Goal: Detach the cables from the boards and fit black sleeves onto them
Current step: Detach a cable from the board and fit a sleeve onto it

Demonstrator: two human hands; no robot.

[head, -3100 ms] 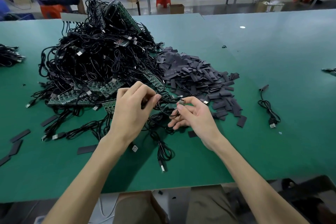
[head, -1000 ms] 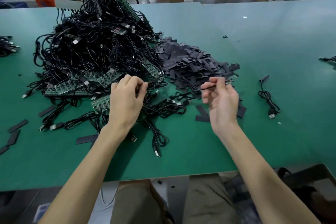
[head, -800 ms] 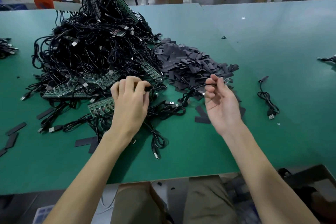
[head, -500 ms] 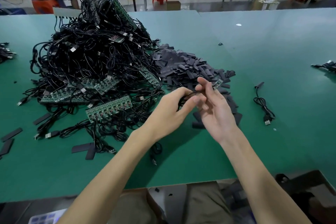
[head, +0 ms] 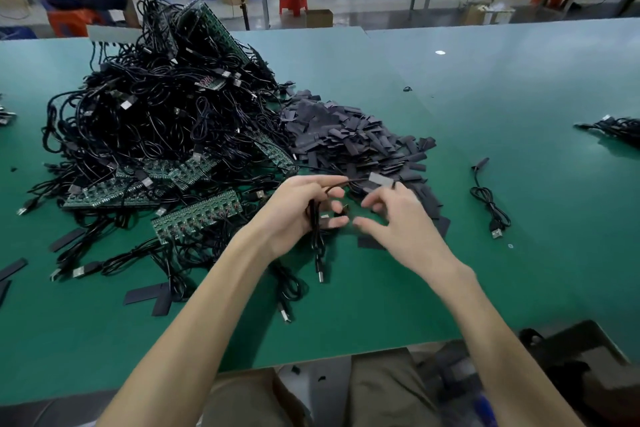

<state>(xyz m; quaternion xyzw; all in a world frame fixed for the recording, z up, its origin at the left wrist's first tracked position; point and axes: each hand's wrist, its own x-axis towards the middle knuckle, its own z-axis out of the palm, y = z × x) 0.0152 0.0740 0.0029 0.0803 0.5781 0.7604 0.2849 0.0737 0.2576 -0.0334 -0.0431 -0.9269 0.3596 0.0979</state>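
The left hand (head: 294, 211) grips a thin black cable (head: 316, 218), folded, its USB plug (head: 321, 276) dangling. Its free end reaches a flat sleeve (head: 380, 180) just beyond the right hand (head: 401, 225), whose loosely spread fingers seem, through blur, to hold nothing.

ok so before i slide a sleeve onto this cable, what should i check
1. Cable secured: ok. The left hand grips the bundled cable, with its plug hanging below.
2. Cable end off its board: cannot tell, that end is blurred.
3. Sleeve in the right hand: not ok, the hand is spread and looks empty.
4. Sleeve pile close by: ok, it lies just beyond both hands.
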